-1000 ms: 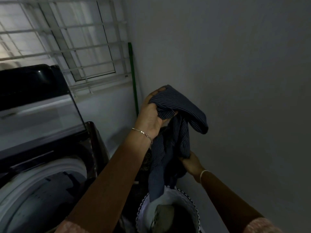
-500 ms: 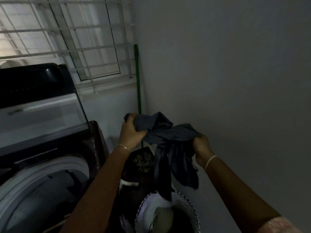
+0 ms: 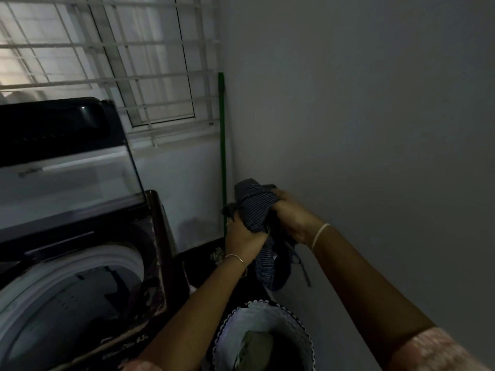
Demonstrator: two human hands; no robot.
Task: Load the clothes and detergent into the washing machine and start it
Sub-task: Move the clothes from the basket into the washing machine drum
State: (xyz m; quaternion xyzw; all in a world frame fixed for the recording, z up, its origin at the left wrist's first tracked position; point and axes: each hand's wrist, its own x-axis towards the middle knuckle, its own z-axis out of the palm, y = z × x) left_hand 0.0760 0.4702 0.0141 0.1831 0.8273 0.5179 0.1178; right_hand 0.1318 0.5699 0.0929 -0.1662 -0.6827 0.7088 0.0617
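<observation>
Both hands are on the same dark striped garment [image 3: 254, 210], held up in the air to the right of the washer [image 3: 158, 236] and not touching it. The left hand [image 3: 241, 241] has its fingers curled tight into the lower bunch and the right hand [image 3: 292, 219] grips the top wad, with the two hands nearly touching. A loose end of fabric dangles under them.

The washer's lid [image 3: 67, 167] stands open, tilted back. The drum [image 3: 67, 303] is uncovered, but it's too dark to tell what's inside.

A basket [image 3: 230, 321] with a white scalloped rim sits right of the washer, lower than the hands, with something dark and something pale in it. A green pole [image 3: 221, 135] stands upright in the corner, right of the washer and further back.
</observation>
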